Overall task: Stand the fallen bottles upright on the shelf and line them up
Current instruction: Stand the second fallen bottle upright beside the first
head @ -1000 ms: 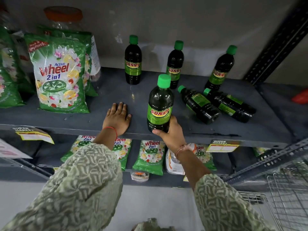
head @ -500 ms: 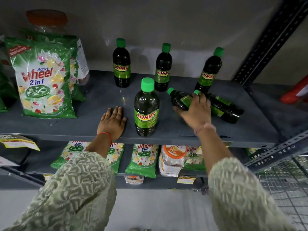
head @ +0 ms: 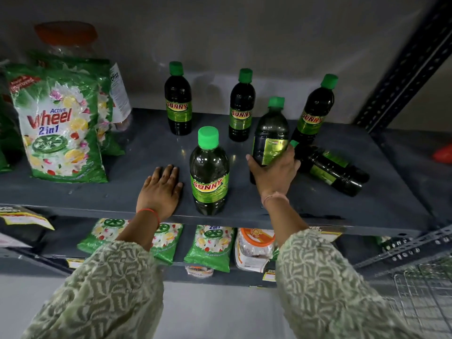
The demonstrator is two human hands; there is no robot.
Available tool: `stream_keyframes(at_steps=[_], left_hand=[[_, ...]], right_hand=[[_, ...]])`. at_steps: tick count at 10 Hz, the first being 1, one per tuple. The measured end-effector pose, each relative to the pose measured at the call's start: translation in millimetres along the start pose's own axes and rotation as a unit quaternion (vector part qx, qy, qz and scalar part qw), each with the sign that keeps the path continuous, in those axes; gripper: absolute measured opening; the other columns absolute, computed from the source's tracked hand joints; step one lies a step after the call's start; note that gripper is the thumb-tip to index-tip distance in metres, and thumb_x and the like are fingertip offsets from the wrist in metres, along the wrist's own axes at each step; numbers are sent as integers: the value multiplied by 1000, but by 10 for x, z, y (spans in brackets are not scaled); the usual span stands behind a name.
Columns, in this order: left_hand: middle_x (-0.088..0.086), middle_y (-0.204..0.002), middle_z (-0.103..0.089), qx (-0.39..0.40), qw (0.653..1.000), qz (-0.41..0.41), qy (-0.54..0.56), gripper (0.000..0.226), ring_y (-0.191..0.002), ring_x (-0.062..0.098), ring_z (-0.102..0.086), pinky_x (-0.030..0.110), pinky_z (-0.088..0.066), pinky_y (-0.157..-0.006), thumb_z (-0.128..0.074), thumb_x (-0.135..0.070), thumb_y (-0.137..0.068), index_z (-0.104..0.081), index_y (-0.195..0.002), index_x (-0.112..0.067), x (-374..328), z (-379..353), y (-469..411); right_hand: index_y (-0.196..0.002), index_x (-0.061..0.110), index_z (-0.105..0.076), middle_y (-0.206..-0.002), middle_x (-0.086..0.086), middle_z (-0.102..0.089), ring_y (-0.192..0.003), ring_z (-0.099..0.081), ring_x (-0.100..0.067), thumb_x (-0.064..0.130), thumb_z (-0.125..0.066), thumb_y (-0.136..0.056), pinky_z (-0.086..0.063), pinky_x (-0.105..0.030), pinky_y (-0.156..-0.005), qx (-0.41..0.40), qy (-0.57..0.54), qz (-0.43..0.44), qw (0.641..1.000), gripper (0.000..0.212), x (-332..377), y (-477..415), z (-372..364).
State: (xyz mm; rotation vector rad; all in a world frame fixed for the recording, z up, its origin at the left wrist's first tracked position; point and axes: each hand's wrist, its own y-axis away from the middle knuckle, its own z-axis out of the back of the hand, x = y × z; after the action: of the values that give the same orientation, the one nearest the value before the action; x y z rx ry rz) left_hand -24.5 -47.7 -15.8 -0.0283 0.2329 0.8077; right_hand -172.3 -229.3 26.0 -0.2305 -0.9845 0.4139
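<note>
From the head camera, the right hand (head: 272, 173) is wrapped around the lower body of a dark green-capped bottle (head: 270, 133), holding it upright with its label turned away; whether its base touches the grey shelf (head: 137, 152) is hidden by the hand. The left hand (head: 160, 189) lies flat, fingers together, palm down on the shelf near its front edge, gripping nothing. Between the two hands stands a front bottle (head: 209, 173), upright, apart from both. Beyond the hands, along the wall, three bottles stand upright: a back left bottle (head: 178, 101), a back middle bottle (head: 241, 107) and a back right bottle (head: 314, 111). Just to the right of the right hand, a fallen bottle (head: 330, 167) lies on its side, cap toward the held bottle. Far to the left of the left hand stands a detergent packet (head: 57, 126).
</note>
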Motion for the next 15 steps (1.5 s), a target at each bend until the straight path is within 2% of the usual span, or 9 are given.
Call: stream_keyframes(at_steps=[3,4,5,6,8,10,11,13,15], left_hand=[[-1,-159,-7,3,1000,2,9,54,-147,21,-2,36,-6,-121,-21,-36,-98,-8,-148,-19,2,4,7],[-1,-159,-7,3,1000,3,11,54,-147,20,-2,36,-6,-121,-21,-36,-98,-8,-148,-19,0,6,9],[-2,-159,-7,4,1000,2,6,54,-147,20,-1,36,-6,-121,-20,-36,-98,-8,-148,-19,0,5,8],[-2,-159,-7,4,1000,3,7,54,-147,20,-2,36,-6,-121,-20,-36,-98,-8,-148,-19,2,3,10],[-1,-159,-6,7,1000,3,3,55,-147,20,-1,35,-5,-120,-19,-37,-98,-7,-148,-19,2,6,15],[-1,-159,-6,8,1000,2,5,55,-147,20,-1,35,-5,-120,-19,-36,-98,-7,-148,-19,-3,17,23],[-1,-159,-6,6,1000,2,7,55,-147,21,-1,36,-5,-120,-20,-36,-98,-7,-148,-19,-6,12,18],[0,-159,-9,-2,1000,-3,11,54,-147,21,-4,37,-8,-120,-22,-35,-97,-10,-148,-18,3,17,18],[0,-159,-11,-5,1000,-5,7,54,-147,22,-4,36,-8,-120,-22,-35,-97,-11,-147,-17,10,9,8]], right_hand=[[-132,-3,-33,-124,-24,-45,-111,-45,-40,28,-82,-57,-36,-44,-103,34,-36,19,999,95,-153,118,-90],[-137,7,-29,-131,-17,-36,-111,-47,-25,13,-75,-59,-40,-28,-95,109,-114,6,987,90,-228,102,-44],[-142,14,-18,-141,-7,-37,-128,-41,-20,21,-73,-58,-35,-35,-109,142,-209,-29,967,100,-258,141,3],[-141,10,-19,-145,-12,-30,-136,-25,-27,38,-85,-54,-21,-45,-113,126,-117,-27,985,113,-260,145,-45],[-118,2,-37,-119,-17,-58,-102,-53,-19,8,-82,-61,-40,-16,-77,189,-162,-55,967,73,-317,28,83],[-136,9,-29,-133,-12,-50,-125,-44,-26,-3,-72,-70,-31,-49,-111,348,-186,-68,916,80,-491,-233,179],[-143,15,-11,-144,-11,-35,-132,-32,-23,13,-86,-54,-26,-44,-114,313,-183,-65,930,117,-449,-186,140],[-117,4,-36,-118,-15,-54,-115,-52,-32,12,-87,-53,-45,-37,-92,181,-164,-64,968,82,-369,-9,17],[-122,1,-37,-124,-17,-55,-116,-51,-25,1,-77,-66,-40,-32,-92,273,-156,-54,948,68,-458,-113,116]])
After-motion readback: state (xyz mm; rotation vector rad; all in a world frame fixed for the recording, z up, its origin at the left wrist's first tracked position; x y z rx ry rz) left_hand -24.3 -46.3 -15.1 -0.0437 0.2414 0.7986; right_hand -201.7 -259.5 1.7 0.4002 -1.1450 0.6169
